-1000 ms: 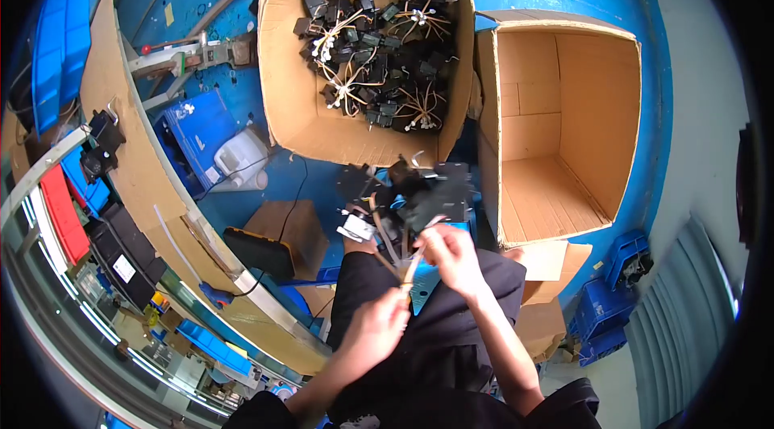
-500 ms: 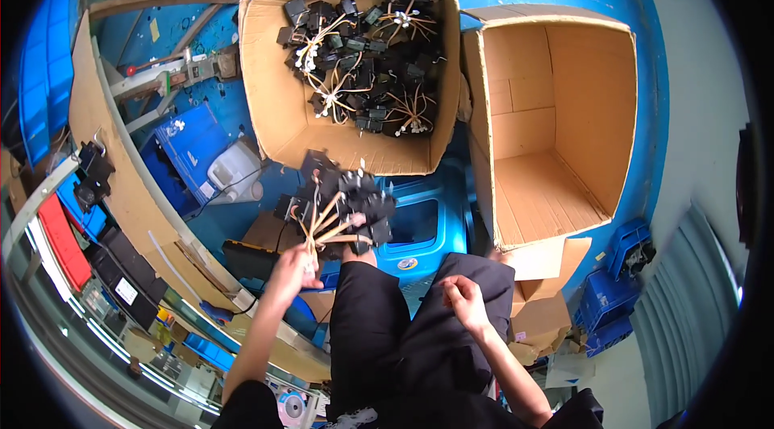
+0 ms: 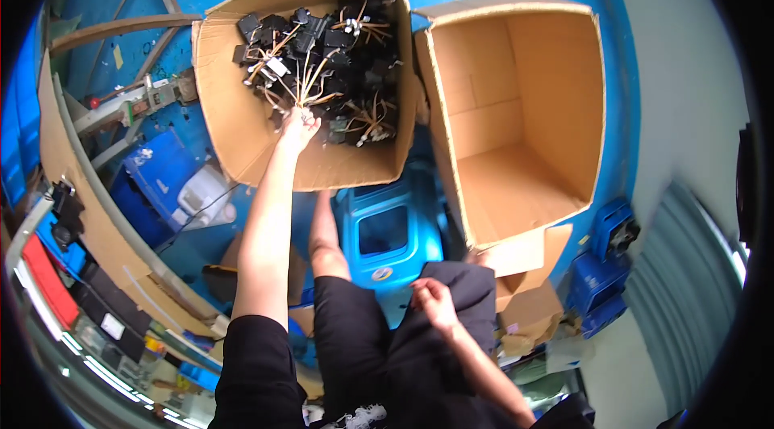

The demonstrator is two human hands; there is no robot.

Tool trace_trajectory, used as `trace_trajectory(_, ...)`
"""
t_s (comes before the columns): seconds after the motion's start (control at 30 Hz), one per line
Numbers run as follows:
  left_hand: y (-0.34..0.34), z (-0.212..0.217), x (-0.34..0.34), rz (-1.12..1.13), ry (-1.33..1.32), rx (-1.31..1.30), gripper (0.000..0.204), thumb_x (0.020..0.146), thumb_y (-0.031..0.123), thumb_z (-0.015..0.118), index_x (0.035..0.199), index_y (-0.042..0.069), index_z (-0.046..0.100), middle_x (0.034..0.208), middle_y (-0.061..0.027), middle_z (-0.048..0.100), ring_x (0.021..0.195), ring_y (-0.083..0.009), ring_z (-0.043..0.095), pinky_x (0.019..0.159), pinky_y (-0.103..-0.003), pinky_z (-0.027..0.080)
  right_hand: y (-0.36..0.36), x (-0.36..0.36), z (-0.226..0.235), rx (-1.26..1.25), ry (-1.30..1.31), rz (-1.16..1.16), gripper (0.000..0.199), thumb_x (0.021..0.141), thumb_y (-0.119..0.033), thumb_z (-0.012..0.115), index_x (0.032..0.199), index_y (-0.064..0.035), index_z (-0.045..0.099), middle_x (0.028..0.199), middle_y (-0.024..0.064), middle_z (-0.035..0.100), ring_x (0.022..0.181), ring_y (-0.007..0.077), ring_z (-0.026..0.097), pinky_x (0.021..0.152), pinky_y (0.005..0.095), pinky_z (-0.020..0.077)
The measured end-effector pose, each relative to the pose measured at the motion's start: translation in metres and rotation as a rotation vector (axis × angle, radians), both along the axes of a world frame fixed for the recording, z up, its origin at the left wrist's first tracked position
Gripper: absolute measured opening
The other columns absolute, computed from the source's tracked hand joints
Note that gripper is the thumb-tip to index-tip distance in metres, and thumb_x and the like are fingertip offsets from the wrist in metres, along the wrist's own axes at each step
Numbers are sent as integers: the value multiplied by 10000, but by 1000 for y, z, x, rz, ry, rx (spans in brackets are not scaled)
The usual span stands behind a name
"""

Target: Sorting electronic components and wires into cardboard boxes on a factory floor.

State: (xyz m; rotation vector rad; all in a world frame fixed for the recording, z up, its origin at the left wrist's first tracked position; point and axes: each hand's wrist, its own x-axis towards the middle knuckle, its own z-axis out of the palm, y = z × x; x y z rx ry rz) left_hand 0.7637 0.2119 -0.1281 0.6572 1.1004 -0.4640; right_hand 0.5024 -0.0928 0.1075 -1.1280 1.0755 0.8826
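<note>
My left hand point(image 3: 299, 127) reaches far forward into the left cardboard box point(image 3: 230, 118), its fingers closed on the tan wires of a bundle of black parts point(image 3: 278, 74). That box holds several more black parts with tan wires point(image 3: 355, 66) heaped toward its far and right sides. My right hand point(image 3: 434, 300) rests on my lap against dark fabric, fingers loosely curled, holding nothing. To the right stands a second, larger cardboard box point(image 3: 556, 34) with nothing inside.
A blue plastic stool or crate point(image 3: 387, 227) stands between my knees below the boxes. A long cardboard sheet point(image 3: 97, 219) and metal frame point(image 3: 121, 26) run along the left. Small blue bins point(image 3: 609, 268) and cardboard scraps point(image 3: 528, 308) lie at right on the blue floor.
My left hand carried the bundle of black parts from above my lap forward into the left box. My right hand let go of it and dropped to my lap.
</note>
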Motion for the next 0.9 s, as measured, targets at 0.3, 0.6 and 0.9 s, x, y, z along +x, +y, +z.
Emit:
trace_trajectory(0.3, -30, -23, 11, 323, 191, 108, 479, 891, 441, 605, 1156, 54, 509, 1160, -167, 511, 1058, -278, 499, 865, -402, 509, -19, 73, -37, -1051, -573, 1037, 726, 788, -199, 677, 1389, -4, 321, 1356, 249, 384, 1148, 367, 496, 895, 409, 467)
trace_trajectory(0.6, 16, 55, -192, -249, 82, 74, 310, 917, 307, 585, 1152, 110, 542, 1029, -105, 635, 872, -181, 624, 729, -296, 526, -93, 191, -106, -452, -254, 1150, 178, 800, -164, 597, 822, 10, 629, 660, 99, 613, 570, 223, 552, 514, 370, 442)
trace_trajectory(0.9, -108, 107, -369, -1447, -556, 1116, 677, 633, 360, 763, 1139, -15, 513, 1162, -285, 497, 1076, -429, 483, 940, -472, 396, -312, 254, 56, -811, -20, 1012, 278, 830, -245, 637, 960, 1, 660, 723, 28, 613, 599, 101, 538, 466, 226, 423)
